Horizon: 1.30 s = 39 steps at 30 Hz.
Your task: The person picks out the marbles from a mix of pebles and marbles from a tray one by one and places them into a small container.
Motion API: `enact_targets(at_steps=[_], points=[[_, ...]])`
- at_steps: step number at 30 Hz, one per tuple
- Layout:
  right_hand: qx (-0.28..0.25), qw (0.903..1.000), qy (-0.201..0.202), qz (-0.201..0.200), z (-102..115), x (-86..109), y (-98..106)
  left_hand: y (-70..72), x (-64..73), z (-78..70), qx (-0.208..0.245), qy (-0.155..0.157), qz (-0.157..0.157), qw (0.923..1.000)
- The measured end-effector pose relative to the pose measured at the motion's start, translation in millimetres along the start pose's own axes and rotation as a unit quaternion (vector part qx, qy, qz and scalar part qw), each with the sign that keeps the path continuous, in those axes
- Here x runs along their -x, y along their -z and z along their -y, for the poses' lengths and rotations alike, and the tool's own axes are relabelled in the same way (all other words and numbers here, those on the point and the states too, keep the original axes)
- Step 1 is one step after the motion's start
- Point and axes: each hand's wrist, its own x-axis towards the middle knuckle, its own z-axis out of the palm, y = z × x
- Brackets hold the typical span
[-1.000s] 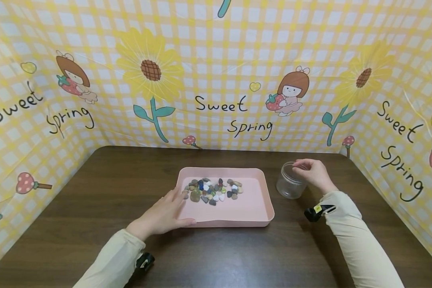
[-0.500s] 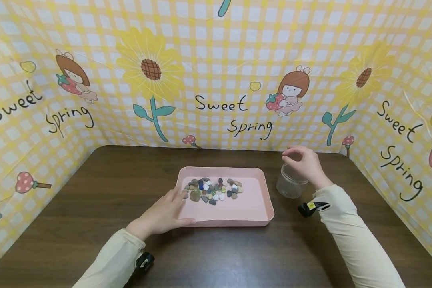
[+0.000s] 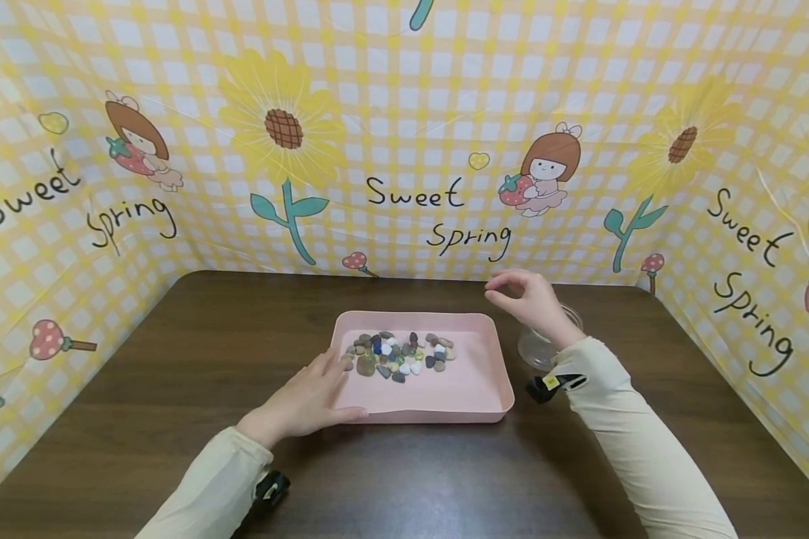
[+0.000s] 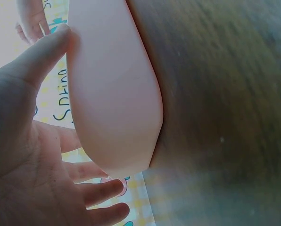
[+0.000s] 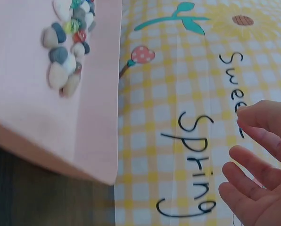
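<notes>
A shallow pink tray (image 3: 472,385) sits on the table, with small multicoloured stones (image 3: 387,363) spread over its left and middle part. My left hand (image 3: 297,400) rests at the tray's left front corner. In the left wrist view, its thumb touches the rim of the tray (image 4: 114,84) and the other fingers lie extended along the side. Beyond the tray's right side, my right hand (image 3: 532,303) is raised, fingers loosely bent and nothing visible between them. A clear jar (image 3: 534,348) stands right of the tray, partly hidden behind the right hand and wrist.
The dark wooden table (image 3: 404,479) ends at a yellow checked cloth (image 3: 404,135) hanging at the back and both sides. A black wrist camera (image 3: 544,388) hangs beneath the right cuff, close to the jar.
My right hand has risen from the jar's mouth and moved left toward the tray. My left hand, the tray and the stones have stayed in place.
</notes>
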Motion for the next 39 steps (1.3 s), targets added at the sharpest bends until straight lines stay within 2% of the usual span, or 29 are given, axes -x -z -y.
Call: enact_targets(at_steps=[5, 18, 26, 39], points=[[0.0, 0.9999, 0.009, 0.01, 5.3, -4.3, -11.7, -0.2, -0.3, 0.3, 0.0, 0.003, 0.002, 1.0], [-0.034, 0.9985, -0.023, 0.037, 1.7, -16.8, -38.9, 1.2, -0.2, -1.2, 0.005, 0.01, 0.009, 0.9999], [-0.059, 0.9934, -0.051, 0.084, -2.4, -19.0, -55.5, 1.7, 0.0, -2.3, 0.006, 0.012, 0.012, 0.9998], [-0.048, 0.9848, -0.069, 0.152, -10.7, -21.6, -75.4, 0.7, 0.1, -1.5, 0.0, 0.006, 0.004, 1.0]])
